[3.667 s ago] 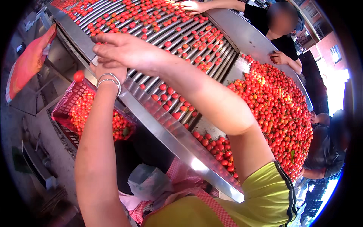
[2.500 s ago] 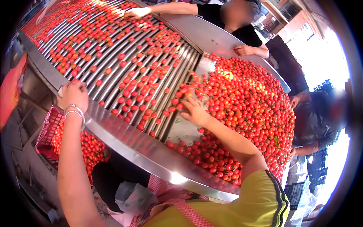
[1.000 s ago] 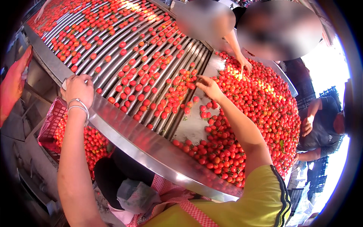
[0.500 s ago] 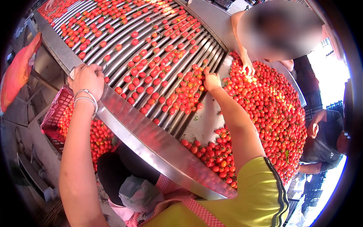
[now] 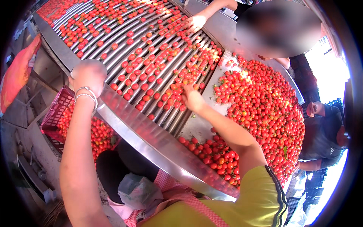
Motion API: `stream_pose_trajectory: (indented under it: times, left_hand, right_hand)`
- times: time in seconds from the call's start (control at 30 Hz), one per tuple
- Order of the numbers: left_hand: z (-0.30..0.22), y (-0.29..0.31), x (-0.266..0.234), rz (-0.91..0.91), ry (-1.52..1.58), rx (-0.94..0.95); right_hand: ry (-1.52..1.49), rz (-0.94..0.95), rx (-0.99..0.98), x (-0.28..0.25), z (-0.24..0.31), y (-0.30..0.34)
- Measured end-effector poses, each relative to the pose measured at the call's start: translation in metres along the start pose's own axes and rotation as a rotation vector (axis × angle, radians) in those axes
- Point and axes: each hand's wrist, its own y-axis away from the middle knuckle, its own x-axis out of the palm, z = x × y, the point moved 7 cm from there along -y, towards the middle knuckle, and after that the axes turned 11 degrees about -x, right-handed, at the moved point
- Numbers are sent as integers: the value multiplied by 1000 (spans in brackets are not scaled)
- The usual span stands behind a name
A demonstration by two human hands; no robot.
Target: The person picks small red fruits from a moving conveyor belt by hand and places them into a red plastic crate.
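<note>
My left hand, with bracelets at its wrist, rests on the corner of the roller table's metal side rail; its fingers are blurred. My right hand reaches over the metal rollers, fingertips down among small red oval tomatoes. The fingers look stretched out and bent against them, partly hidden, with no tomato clearly held. Right of the rollers, a large heap of the same tomatoes covers a metal tray. Across the table, another person's hand touches tomatoes on the rollers.
Below the rail at left stands a red crate holding tomatoes. A red-orange cloth or bag hangs at the far left. A person in dark clothing is at the right, beyond the heap. My legs are under the table edge.
My right hand has moved left and nearer, onto the rollers, and more tomatoes lie spread there. The other person's hand has gone from the heap to the rollers. My left hand stays put.
</note>
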Motion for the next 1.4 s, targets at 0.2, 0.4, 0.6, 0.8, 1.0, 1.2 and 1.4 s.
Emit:
stream_pose_trajectory:
  times: [0.2,0.4,0.6,0.8,1.0,1.2,1.4]
  left_hand:
    - [-13,8,-3,48,4,-63]
    - [-15,12,-2,49,-16,-64]
    - [-12,17,-3,16,13,-75]
    - [-20,20,5,12,18,-54]
    - [-16,23,7,9,27,-61]
    - [-16,18,7,65,-48,-64]
    - [-18,20,0,151,-66,-71]
  right_hand:
    - [-33,90,-177,1,49,47]
    - [-180,76,-236,-8,75,35]
    - [91,450,-225,36,102,26]
    - [-665,17,-10,28,70,15]
    - [-1626,-165,399,-29,137,-64]
    - [-1940,210,-125,-60,301,-141]
    - [-1041,58,-263,-94,288,-152]
